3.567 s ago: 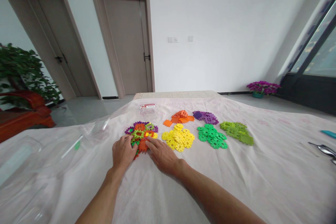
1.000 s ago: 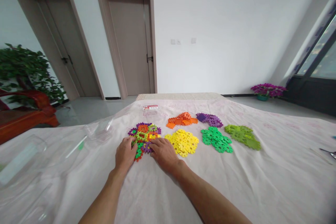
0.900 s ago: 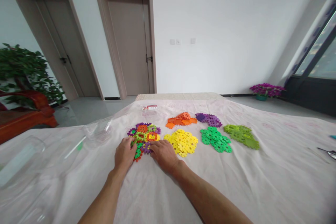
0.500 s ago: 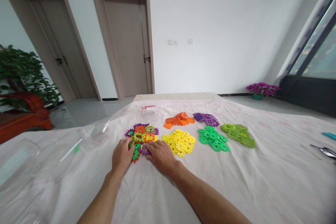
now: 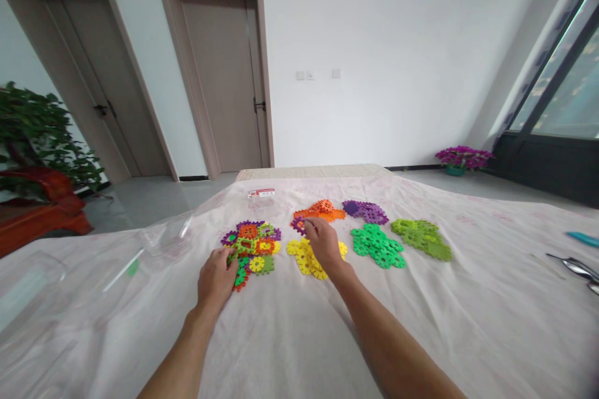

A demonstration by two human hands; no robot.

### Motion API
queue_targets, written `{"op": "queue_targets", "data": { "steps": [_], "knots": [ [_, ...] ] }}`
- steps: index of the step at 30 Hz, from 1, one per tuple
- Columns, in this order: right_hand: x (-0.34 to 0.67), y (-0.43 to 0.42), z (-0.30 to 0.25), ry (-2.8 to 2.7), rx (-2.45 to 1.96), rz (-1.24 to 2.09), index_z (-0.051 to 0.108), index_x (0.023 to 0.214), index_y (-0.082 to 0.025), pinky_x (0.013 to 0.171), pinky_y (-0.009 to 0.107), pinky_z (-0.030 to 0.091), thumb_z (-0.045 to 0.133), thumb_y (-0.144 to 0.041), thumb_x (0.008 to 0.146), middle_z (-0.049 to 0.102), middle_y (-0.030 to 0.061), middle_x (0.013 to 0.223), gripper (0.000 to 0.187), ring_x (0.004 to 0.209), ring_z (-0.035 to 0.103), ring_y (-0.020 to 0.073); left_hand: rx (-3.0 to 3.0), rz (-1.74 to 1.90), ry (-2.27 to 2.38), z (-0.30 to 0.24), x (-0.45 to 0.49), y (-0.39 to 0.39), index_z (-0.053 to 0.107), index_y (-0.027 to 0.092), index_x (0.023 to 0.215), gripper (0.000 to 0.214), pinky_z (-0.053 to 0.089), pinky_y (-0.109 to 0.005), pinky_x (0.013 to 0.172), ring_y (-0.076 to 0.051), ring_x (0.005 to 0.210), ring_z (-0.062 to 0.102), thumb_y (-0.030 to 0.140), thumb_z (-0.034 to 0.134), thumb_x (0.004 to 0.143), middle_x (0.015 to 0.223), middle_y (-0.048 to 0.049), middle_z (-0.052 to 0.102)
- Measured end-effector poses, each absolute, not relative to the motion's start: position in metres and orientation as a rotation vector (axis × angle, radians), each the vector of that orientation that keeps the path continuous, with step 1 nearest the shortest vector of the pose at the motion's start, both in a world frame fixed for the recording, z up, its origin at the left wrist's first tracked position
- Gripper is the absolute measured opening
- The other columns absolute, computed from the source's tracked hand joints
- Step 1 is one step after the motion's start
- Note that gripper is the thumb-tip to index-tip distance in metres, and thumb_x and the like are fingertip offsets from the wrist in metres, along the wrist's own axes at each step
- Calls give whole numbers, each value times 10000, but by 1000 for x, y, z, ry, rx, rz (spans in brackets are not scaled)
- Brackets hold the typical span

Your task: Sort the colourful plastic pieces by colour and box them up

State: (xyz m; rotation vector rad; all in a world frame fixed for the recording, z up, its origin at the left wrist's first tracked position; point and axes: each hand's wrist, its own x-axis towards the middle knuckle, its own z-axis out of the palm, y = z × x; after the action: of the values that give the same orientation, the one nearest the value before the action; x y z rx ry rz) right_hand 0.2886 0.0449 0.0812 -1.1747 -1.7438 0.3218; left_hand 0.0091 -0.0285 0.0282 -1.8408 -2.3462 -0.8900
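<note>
At the left edge of a mixed pile of plastic interlocking pieces [image 5: 256, 248], my left hand [image 5: 216, 277] rests with its fingers curled. A sliver of lime green shows at its fingertips, but what they grip is hidden. My right hand [image 5: 322, 242] is closed on a purple square interlocking piece [image 5: 298, 224], held above the far edge of the yellow flower-shaped pieces [image 5: 304, 259]. Just beyond it lies the orange pile [image 5: 322, 207]. The mixed pile has purple, orange, green, lime and yellow pieces.
Sorted heaps of purple pieces [image 5: 372, 212], green pieces [image 5: 379, 246] and lime pieces [image 5: 423, 239] lie to the right. A clear plastic box with a red label [image 5: 262, 194] stands at the back. Clear plastic packaging [image 5: 168, 230] is at left; scissors [image 5: 578, 268] lie at far right.
My right hand has lifted a purple square piece from the mixed pile and carried it right and away from me. A yellow and a lime piece are uncovered there. My left hand stays put.
</note>
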Motion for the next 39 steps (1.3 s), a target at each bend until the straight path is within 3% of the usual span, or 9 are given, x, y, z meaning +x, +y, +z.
{"op": "queue_targets", "data": {
  "steps": [3, 6, 11, 14, 18, 22, 26, 31, 39],
  "knots": [
    [322, 67, 81, -1514, -1328, 574, 706, 1014, -188, 573, 249, 511, 462, -353, 905, 688, 7, 704, 314, 597, 646, 161, -1833, -870, -2351, 29, 10, -28, 637, 208, 1098, 267, 462, -315, 922, -212, 1087, 626, 278, 461, 910, 1207, -77, 640],
    [352, 82, 73, -1355, -1414, 774, 690, 934, -168, 492, 244, 518, 537, -322, 811, 627, -18, 582, 249, 520, 636, 163, -1835, -859, -2353, 29, 10, -28, 634, 201, 1101, 268, 462, -310, 919, -211, 1093, 623, 275, 460, 912, 1210, -83, 641],
    [385, 100, 58, -877, -1151, 902, 549, 765, -196, 588, 250, 577, 637, -305, 680, 577, -40, 604, 164, 593, 649, 136, -1841, -844, -2351, 29, 9, -29, 632, 200, 1096, 263, 466, -307, 908, -211, 1084, 626, 274, 458, 913, 1205, -80, 643],
    [396, 107, 52, -718, -1058, 784, 423, 684, -223, 589, 206, 552, 676, -304, 622, 498, -83, 589, 272, 607, 610, 102, -1844, -845, -2338, 28, 8, -28, 630, 202, 1102, 262, 471, -305, 906, -210, 1091, 626, 269, 463, 911, 1206, -82, 643],
    [389, 106, 50, -728, -1072, 796, 536, 763, -200, 628, 233, 563, 692, -275, 588, 606, -35, 698, 246, 701, 647, 130, -1853, -850, -2329, 26, 7, -26, 632, 213, 1093, 250, 474, -306, 911, -208, 1101, 624, 274, 468, 915, 1202, -76, 647],
    [362, 95, 53, -923, -1097, 870, 671, 916, -148, 718, 337, 590, 616, -248, 648, 700, 55, 841, 292, 763, 695, 189, -1857, -868, -2326, 26, 7, -26, 632, 196, 1100, 264, 471, -326, 934, -219, 1110, 616, 275, 459, 917, 1207, -87, 641],
    [326, 77, 56, -1331, -1220, 625, 714, 979, -182, 843, 394, 559, 514, -214, 759, 735, 57, 950, 300, 870, 696, 206, -1851, -880, -2323, 26, 7, -27, 635, 192, 1092, 266, 473, -329, 937, -218, 1096, 623, 268, 455, 911, 1203, -90, 641],
    [280, 45, 58, -1896, -1103, 416, 736, 970, -203, 910, 320, 509, 485, -101, 834, 746, 49, 1007, 304, 958, 677, 185, -1845, -888, -2333, 26, 7, -27, 628, 191, 1095, 263, 469, -323, 942, -214, 1083, 627, 244, 463, 897, 1197, -85, 641],
    [239, -9, 55, -2503, -767, 245, 514, 1403, -215, 1095, 377, 406, 557, -193, 909, 548, 84, 1431, 496, 1309, 480, 214, -1839, -907, -2333, 27, 8, -27, 631, 203, 1065, 238, 463, -303, 960, -201, 1083, 630, 220, 478, 884, 1178, -75, 649]
  ]
}}
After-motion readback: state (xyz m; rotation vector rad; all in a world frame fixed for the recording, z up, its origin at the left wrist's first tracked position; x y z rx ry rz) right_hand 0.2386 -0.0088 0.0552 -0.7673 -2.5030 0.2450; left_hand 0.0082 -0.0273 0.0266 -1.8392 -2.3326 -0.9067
